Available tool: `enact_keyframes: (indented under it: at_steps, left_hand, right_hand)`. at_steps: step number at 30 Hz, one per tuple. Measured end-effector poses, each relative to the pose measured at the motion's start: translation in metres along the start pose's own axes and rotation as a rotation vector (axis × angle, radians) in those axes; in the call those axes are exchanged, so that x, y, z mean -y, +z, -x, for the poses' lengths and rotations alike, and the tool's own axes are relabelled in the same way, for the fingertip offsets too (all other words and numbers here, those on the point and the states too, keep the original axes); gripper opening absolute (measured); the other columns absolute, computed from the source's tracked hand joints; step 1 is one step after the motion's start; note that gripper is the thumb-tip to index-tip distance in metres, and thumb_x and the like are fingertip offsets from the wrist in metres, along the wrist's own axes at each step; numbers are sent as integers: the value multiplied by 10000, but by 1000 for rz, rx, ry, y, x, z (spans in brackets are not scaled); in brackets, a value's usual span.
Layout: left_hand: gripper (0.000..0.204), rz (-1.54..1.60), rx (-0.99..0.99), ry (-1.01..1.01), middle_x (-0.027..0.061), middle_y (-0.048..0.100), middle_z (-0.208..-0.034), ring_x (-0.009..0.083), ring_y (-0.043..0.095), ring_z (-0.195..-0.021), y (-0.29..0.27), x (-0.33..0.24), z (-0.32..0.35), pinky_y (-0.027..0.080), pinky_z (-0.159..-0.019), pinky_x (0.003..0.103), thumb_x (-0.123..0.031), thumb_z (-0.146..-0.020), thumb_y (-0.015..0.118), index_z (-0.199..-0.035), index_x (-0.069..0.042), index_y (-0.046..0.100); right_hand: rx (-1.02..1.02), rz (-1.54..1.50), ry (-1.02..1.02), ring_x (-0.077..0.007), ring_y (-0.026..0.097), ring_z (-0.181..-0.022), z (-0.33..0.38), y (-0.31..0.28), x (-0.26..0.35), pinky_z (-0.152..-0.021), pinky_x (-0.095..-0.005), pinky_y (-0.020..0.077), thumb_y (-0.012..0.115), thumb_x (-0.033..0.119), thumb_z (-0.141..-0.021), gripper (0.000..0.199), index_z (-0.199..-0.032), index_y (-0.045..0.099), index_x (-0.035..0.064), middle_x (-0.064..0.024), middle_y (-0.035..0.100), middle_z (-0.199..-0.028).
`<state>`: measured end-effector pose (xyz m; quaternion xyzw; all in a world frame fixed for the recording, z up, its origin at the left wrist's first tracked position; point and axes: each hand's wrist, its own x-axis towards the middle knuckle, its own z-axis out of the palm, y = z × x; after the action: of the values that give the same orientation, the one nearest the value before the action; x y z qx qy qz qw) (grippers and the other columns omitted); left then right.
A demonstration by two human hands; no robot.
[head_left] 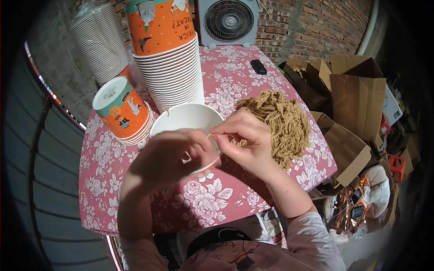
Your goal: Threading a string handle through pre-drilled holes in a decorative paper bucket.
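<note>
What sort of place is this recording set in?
Probably a makeshift home or backyard packing spot, not a factory: a floral-clothed table against a brick wall, stacks of paper cups, a heap of tan strands, and open cardboard boxes.

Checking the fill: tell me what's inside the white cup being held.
The white cup shows only a bare white inner wall. Left hand and right hand cover its lower part, so anything there is hidden.

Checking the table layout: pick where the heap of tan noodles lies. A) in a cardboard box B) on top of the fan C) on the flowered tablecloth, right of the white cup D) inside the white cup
C: the noodles lie heaped on the tablecloth, right of the white cup.
</note>
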<state>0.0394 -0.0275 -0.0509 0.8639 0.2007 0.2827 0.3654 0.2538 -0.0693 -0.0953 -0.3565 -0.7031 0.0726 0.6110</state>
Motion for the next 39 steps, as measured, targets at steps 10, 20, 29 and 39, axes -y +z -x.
enact_keyframes:
  at_steps: [10,20,29,39]
  left_hand:
    - [329,-33,125,-126,94,702,-859,129,679,-761,-17,2,-7,550,-679,312,-34,-843,606,-1170,-5,617]
    - [332,55,19,-236,-16,606,-803,29,537,-643,-13,-1,-9,485,-595,222,30,-801,587,-1131,19,627]
    - [336,-34,35,-174,9,658,-855,47,579,-704,-11,6,-7,512,-667,229,21,-796,605,-1131,17,635]
    - [344,-62,52,-206,107,699,-893,178,671,-781,-12,4,-7,558,-741,305,-60,-816,668,-1154,-7,636]
  right_hand:
    - [-24,195,-308,-189,639,-606,2,8,-1,-506,-297,507,721,-2,-708,146,-834,657,36,-58,647,-810]
    - [-22,232,-120,-189,656,-607,8,17,-3,-529,-299,540,708,-18,-742,143,-863,646,28,-69,611,-782]
    - [57,285,-122,-212,659,-604,10,15,-6,-531,-335,552,720,15,-749,166,-895,642,32,-66,591,-784]
    - [16,271,-80,-232,659,-610,10,16,-5,-537,-344,557,717,9,-756,162,-898,641,18,-82,590,-792]
